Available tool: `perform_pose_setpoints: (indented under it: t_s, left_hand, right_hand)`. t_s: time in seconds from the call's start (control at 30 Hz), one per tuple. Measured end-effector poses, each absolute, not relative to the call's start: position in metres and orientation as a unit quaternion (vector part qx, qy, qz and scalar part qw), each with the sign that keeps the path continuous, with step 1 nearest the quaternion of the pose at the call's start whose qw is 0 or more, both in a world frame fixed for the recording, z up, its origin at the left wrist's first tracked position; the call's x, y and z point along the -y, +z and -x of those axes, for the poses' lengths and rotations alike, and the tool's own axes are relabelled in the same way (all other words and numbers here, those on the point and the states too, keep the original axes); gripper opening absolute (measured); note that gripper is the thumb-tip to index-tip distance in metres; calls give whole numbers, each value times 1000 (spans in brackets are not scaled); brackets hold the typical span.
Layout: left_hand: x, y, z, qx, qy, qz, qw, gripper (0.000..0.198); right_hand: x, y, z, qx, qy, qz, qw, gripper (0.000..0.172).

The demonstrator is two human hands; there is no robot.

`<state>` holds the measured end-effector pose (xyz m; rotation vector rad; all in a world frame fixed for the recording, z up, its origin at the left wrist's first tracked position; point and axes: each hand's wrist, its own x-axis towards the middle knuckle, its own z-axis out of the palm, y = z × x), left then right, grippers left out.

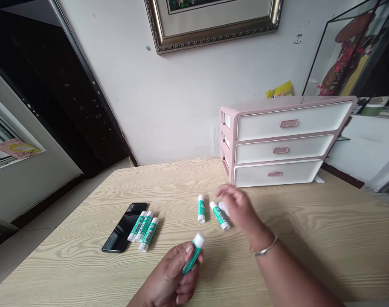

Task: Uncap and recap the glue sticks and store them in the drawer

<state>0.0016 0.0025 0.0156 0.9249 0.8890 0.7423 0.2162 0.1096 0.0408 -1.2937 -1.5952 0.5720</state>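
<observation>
Left hand [178,273] has its fingers and thumb wrapped round a green-and-white tube [193,255], glue-stick shaped, tilted with its white end up and away, held over the nearer middle part of the table [95,277]. Right hand [236,207] is well apart from the left, farther toward the table's far edge, fingers bent and a bit blurred — can't tell if they're closed on anything. There's a white piece [224,208] poking out beside those fingers, mostly hidden, so no idea whether it's another tube. Just left of that lie two loose tubes: the slanted tube [219,216] right next to it, then the straight tube [201,209] pointing at the far edge. Over by the table's left edge there's a black phone [119,234] with a trio of tubes [149,234] at its right side; the leftmost overlaps the phone's edge in view, though I can't say if it's resting on it. As for labels — all green with pale print, what look like barcodes on that trio, but the lettering's too small to read. No brand readable on the yellow packet [282,90] behind the pink-and-white drawer unit [280,147] at the far edge either, and the lettering on the pink packet [17,148] by the window is too blurry.
</observation>
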Motion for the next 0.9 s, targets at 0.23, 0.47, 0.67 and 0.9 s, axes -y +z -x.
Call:
perform_pose_setpoints:
  t_s: [0.23, 0.47, 0.67, 0.9]
  left_hand:
    - [-15, 14, 27, -696, 239, -660, 149, 32]
    - [-28, 21, 45, -713, 78, -686, -123, 30]
    - [-41, 3, 63, -739, 42, -657, -143, 30]
    - [-51, 1, 65, -736, 74, -664, -106, 29]
  right_hand:
    - [-136, 45, -237, 618, 75, 694, 362, 33]
    - [-142, 32, -247, 616, 81, 760, 192, 32]
    - [-145, 28, -253, 631, 113, 756, 135, 31]
    - [-147, 28, -252, 636, 128, 755, 95, 30]
